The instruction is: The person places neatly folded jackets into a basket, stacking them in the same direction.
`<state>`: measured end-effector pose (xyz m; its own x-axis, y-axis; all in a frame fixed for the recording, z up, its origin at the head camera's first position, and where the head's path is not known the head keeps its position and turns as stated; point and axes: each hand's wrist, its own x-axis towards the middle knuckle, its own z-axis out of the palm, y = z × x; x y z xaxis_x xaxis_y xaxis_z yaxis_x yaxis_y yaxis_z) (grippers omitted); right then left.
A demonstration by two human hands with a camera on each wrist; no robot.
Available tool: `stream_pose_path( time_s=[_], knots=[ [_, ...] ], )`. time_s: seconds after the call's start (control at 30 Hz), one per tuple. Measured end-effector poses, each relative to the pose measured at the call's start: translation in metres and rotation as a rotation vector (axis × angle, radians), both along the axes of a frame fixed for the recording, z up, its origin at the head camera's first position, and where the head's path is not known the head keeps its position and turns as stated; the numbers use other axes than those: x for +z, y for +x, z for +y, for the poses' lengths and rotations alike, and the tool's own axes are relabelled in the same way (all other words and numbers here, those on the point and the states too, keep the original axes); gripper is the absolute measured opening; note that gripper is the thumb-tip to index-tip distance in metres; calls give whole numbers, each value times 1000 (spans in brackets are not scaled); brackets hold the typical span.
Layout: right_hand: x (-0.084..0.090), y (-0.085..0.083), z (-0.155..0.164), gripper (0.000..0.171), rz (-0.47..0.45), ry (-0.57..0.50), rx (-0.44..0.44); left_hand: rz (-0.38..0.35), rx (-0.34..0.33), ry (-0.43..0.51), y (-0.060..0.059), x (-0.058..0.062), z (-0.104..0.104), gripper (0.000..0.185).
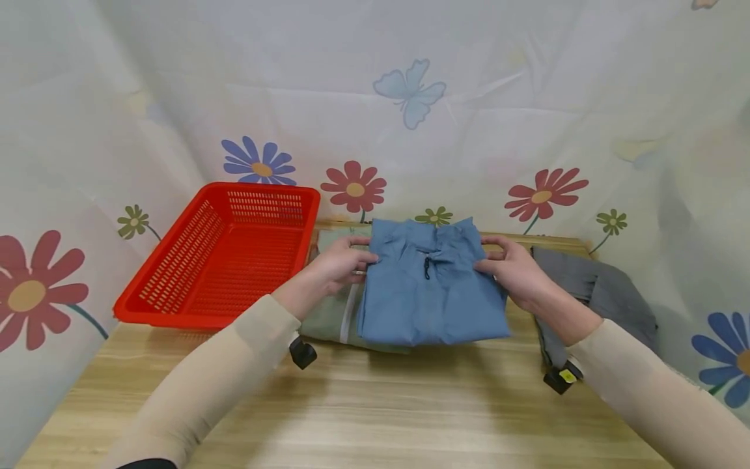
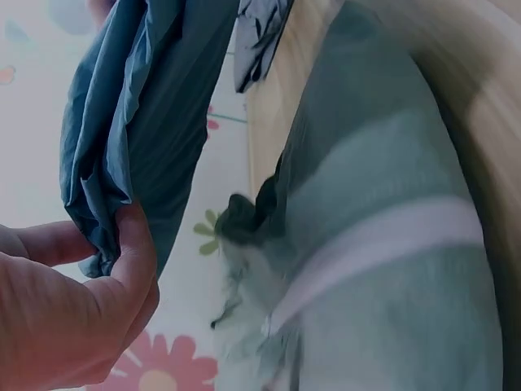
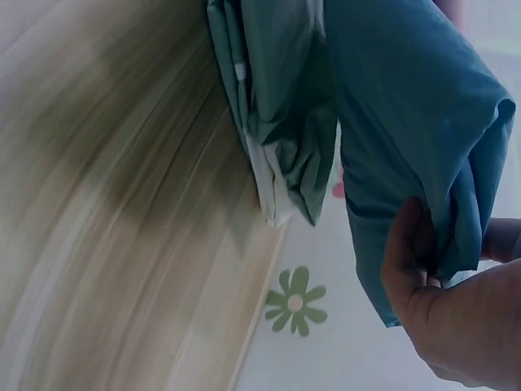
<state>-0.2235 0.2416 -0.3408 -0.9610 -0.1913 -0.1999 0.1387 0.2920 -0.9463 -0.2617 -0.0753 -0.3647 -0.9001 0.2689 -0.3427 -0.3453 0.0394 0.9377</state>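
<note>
A folded blue jacket point(image 1: 404, 299) with a dark cord at its front hangs between my two hands, above the table. My left hand point(image 1: 340, 266) pinches its left side; the left wrist view shows thumb and fingers on the bunched blue cloth point(image 2: 122, 147). On the opposite side my right hand point(image 1: 515, 270) pinches the jacket's edge, and the right wrist view shows the cloth point(image 3: 415, 138) between thumb and fingers. Beneath it lies a folded green garment point(image 1: 331, 312) with a white stripe, partly hidden by the jacket.
A red plastic basket point(image 1: 246, 260) with slotted walls stands at the left of the wooden table point(image 1: 375, 404). Folded grey clothing point(image 1: 615, 293) lies at the right, beyond my right forearm. A flowered cloth backdrop point(image 1: 469, 150) hangs behind the table.
</note>
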Motion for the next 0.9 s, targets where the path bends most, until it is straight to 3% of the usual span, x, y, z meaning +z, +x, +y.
stream_pose_path(
  time_s=[0.47,0.9],
  knots=[
    [11,-13,-43,63,16,-114,15,41,20,-100,-2,21,-46,60],
    [16,-24,-86,65,11,-141,22,75,25,-206,-6,38,-88,67]
  ],
)
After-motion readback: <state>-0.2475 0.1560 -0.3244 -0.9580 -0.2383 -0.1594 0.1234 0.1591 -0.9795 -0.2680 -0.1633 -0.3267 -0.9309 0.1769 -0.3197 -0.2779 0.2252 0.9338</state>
